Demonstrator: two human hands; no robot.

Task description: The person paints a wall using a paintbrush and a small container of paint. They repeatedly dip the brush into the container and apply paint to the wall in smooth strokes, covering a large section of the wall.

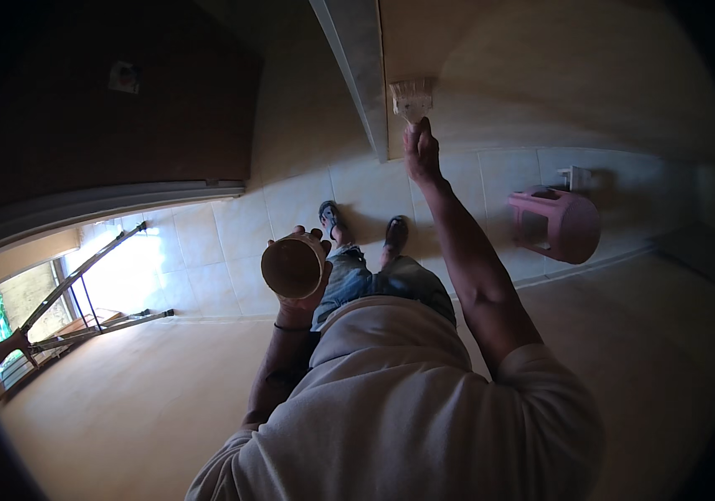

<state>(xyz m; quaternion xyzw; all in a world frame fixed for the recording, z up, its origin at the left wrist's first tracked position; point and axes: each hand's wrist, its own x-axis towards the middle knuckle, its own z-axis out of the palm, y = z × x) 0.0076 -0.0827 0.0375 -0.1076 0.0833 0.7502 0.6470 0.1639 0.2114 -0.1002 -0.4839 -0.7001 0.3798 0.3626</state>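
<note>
A wide flat paintbrush (pixel 412 100) is in my right hand (pixel 422 150), gripped by its handle at the end of my outstretched arm. Its bristles lie against or very near the beige wall (pixel 520 81), just right of a pale door frame (pixel 357 69). In front of my body my left hand (pixel 307 291) holds a round tub (pixel 293 266) from beneath and from its right side. The tub's mouth faces up towards me, and its inside looks brownish. How much it contains is too dark to tell.
A pink plastic stool (pixel 558 224) stands on the tiled floor (pixel 238 235) to the right, by a small white object (pixel 575 178). On the left a folding ladder (pixel 82 294) stands near a bright opening. A dark door (pixel 113 106) fills the upper left.
</note>
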